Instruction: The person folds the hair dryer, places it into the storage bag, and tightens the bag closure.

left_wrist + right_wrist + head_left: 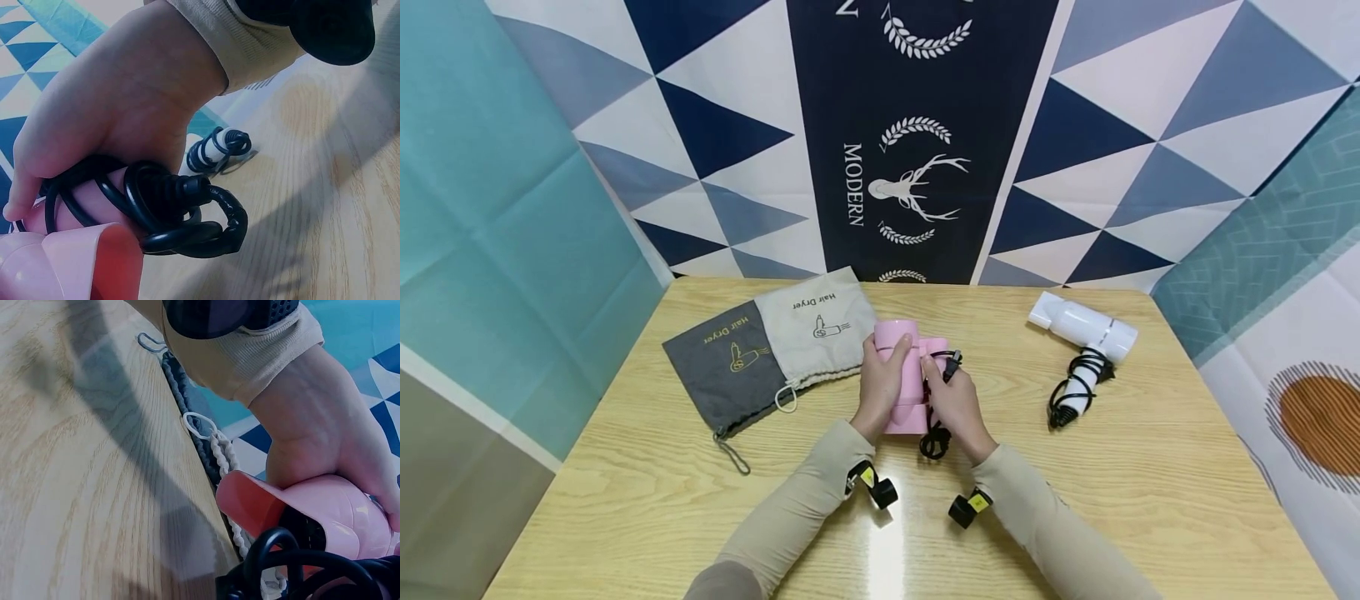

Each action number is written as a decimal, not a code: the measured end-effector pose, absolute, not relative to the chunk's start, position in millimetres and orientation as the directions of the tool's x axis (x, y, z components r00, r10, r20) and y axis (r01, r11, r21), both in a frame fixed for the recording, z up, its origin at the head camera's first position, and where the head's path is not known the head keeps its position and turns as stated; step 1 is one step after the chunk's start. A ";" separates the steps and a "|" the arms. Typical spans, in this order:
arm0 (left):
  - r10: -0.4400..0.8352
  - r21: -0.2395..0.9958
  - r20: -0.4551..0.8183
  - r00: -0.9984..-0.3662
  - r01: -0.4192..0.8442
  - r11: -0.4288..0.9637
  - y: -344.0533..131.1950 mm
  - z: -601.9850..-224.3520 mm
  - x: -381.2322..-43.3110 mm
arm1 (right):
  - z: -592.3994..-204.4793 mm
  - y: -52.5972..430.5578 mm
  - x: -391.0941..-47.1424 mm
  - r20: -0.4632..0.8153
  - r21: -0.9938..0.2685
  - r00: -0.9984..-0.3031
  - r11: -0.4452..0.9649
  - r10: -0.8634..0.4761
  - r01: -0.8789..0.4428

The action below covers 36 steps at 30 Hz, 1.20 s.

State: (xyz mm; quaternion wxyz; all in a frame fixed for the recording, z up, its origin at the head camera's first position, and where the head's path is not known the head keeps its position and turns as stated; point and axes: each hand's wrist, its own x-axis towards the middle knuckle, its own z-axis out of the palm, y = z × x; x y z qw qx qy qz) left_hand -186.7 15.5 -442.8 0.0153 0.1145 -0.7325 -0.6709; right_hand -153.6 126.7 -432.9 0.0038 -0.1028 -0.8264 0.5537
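A pink hair dryer [912,383] is held between both hands above the table. My left hand [878,390] grips its barrel, thumb over the near side; the right wrist view shows these fingers wrapped round the pink barrel [344,515]. My right hand [957,410] holds the handle beside the barrel, where a black cord [934,443] is coiled. In the left wrist view, the right hand [119,106] curls round the cord-wrapped handle, and cord loops [187,237] bulge past the handle's end. The barrel's open end faces toward the person.
A grey drawstring bag [715,350] and a beige drawstring bag [820,312], both printed "Hair Dryer", lie flat and overlapping at the back left. A white hair dryer [1082,323] with its black cord wound round the handle lies at the back right of the wooden table [647,517].
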 end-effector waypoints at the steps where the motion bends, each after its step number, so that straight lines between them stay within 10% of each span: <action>1: -0.188 0.986 -0.132 -0.973 -0.148 0.074 15.4 -443.1 -186.9 | -433.0 126.8 -153.7 -0.111 -0.914 -0.979 0.369 0.172 0.168; 36: -0.134 0.982 -0.188 -0.973 -0.186 -0.026 3.6 -433.4 -191.8 | -426.2 142.9 -160.6 -0.140 -0.893 -0.989 0.437 -0.044 0.107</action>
